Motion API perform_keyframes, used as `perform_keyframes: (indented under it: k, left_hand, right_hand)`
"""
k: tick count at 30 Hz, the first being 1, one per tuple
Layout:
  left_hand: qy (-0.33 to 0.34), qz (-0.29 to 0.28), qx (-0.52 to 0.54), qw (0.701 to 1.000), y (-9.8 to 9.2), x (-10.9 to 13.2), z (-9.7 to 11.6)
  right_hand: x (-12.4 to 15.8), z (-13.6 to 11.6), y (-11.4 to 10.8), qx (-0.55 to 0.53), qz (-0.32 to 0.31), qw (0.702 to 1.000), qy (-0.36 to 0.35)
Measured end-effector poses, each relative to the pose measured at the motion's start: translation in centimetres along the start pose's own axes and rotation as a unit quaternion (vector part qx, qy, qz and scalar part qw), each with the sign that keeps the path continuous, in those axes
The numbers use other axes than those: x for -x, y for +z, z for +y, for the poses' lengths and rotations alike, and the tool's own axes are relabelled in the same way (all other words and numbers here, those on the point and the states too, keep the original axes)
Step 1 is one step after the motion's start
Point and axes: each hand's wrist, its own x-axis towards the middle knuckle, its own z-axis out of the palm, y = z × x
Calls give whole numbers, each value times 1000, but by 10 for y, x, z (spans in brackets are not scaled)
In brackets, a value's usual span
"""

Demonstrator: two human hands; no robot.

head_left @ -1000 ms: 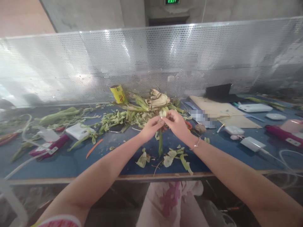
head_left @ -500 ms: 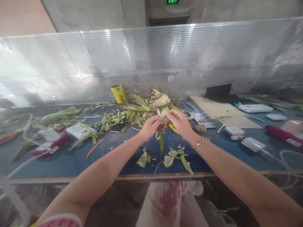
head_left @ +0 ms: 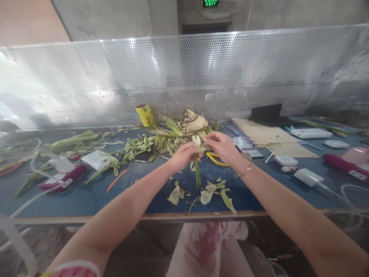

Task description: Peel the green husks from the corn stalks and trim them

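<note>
My left hand [head_left: 184, 156] pinches a corn-husk flower [head_left: 196, 141] whose pale petal-like strips stand up above the fingers. A long green leaf strip [head_left: 197, 173] hangs below that hand. Just to the right, my right hand [head_left: 221, 147] has its thumb and fingertips pressed together, slightly apart from the pale strips. Whatever lies between those fingertips is too small to make out. Beneath the right hand a curved yellow object [head_left: 215, 158] shows in part. Loose husk scraps [head_left: 207, 195] lie on the blue table [head_left: 129, 202] nearer to me.
Behind the hands lie dry husks [head_left: 193, 121] and a heap of green husk pieces [head_left: 141, 147], with a yellow tube [head_left: 145, 114] at the back. Brown paper [head_left: 284, 148], a white charger [head_left: 308, 176] and cables are on the right. A white box [head_left: 98, 159] sits left.
My right hand has drawn slightly right, away from the pale strips it was touching. The left hand keeps its grip, and more of the yellow object shows.
</note>
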Motion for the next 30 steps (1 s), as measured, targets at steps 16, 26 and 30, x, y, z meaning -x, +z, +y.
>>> perform_keyframes:
  k: [16, 26, 30]
  left_hand:
    - [-41, -8, -131, 990, -7, -4, -13]
    - [-34, -18, -146, 989, -10, -7, -17]
    - [-21, -14, -172, 985, -2, -2, -9]
  right_hand:
    - [12, -4, 3, 275, -104, 924, -244]
    - [15, -5, -6, 303, -185, 904, -240]
    - [12, -2, -3, 284, -134, 919, -239]
